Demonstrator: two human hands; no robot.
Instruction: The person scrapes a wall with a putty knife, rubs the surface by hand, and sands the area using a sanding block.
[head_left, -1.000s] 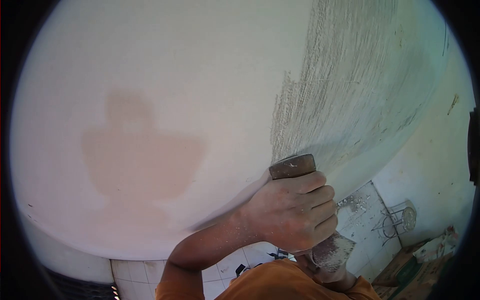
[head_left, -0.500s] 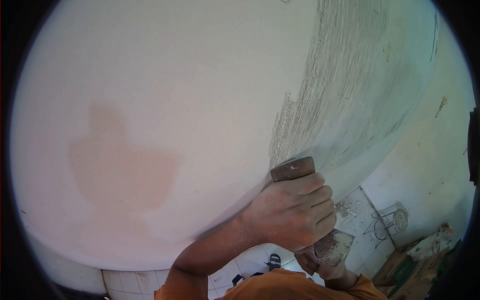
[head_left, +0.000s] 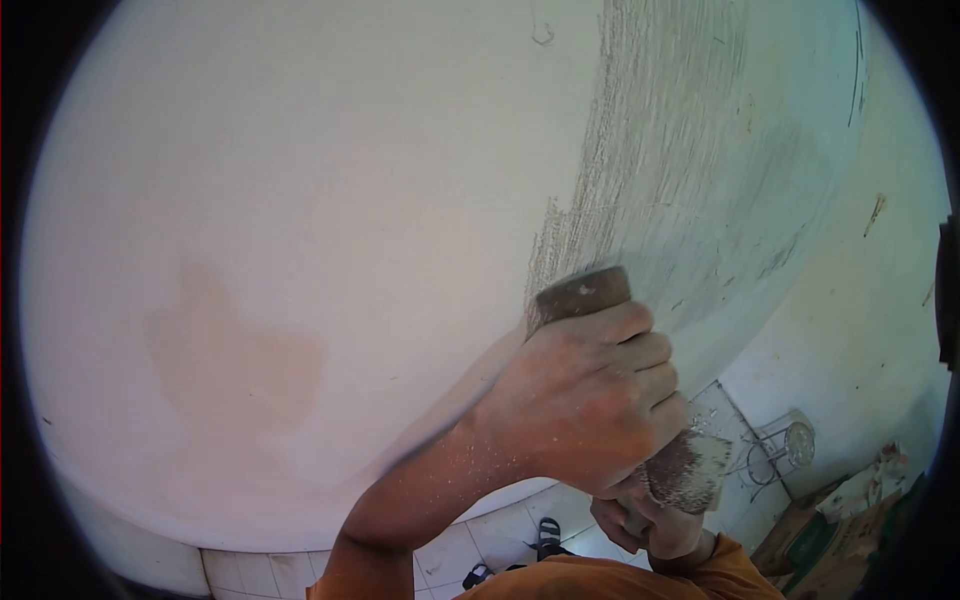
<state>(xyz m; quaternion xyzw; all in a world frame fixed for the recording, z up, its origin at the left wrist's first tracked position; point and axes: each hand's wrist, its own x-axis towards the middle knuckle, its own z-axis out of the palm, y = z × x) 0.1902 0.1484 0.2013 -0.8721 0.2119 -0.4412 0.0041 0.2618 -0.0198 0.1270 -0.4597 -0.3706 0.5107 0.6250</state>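
Note:
My left hand (head_left: 590,400) presses a dark, worn block-like tool (head_left: 585,291) against the pale wall, its fingers wrapped round it. Rough grey vertical scratches (head_left: 665,130) cover the wall above the tool. Lower down and behind the left fist is my right hand (head_left: 665,528), partly hidden, with its fingers curled. Close above it, a dark, dust-covered piece with a ragged edge (head_left: 690,472) sticks out and seems to be in its grasp. Whether this piece joins the block is hidden by the left hand. Pale dust specks the left wrist.
The smooth wall (head_left: 400,150) bears a tan patch (head_left: 235,345) at left. Below are white floor tiles (head_left: 450,550) and a sandalled foot (head_left: 549,535). At lower right, a metal stand with a round top (head_left: 798,442) stands near cardboard boxes (head_left: 835,535). White debris lies on the floor there.
My left hand has moved up the wall with the dark block. The dusty piece by my right hand has shifted up and slightly right. The view has also moved a little.

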